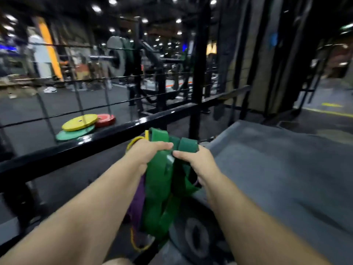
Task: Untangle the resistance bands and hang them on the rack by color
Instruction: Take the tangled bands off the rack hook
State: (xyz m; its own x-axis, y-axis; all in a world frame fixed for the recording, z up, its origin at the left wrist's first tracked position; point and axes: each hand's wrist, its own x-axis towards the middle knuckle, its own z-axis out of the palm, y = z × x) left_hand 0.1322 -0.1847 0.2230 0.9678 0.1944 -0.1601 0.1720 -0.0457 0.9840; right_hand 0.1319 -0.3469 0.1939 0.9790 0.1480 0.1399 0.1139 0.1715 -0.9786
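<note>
Green bands (159, 188), wide and flat, folded in several loops, sit clamped between both hands. Left hand (147, 155) wraps the top of the bundle, thumb laid across the front, fingers curled behind the rubber and hidden. Right hand (198, 163) grips a green loop from the other side, thumb on the near face, fingers tucked behind, not visible. Thumb tips nearly meet. Purple band (138, 196) hangs behind the green under the left wrist, mostly covered. Thin yellow band (133, 140) pokes out above the left hand and shows again as a loop low down; how it threads through the tangle can't be made out. Bundle hangs in the air on the near side of a black rail (114, 133), above a dark plate (194, 234) on the floor, blurred. Grey mat (286, 178) to the right. Beyond the rail, yellow plate (80, 122), red plate (106, 119) and green plate (74, 134) overlap on the floor. Background gym gear smeared by blur; both forearms cut off at the bottom edge.
</note>
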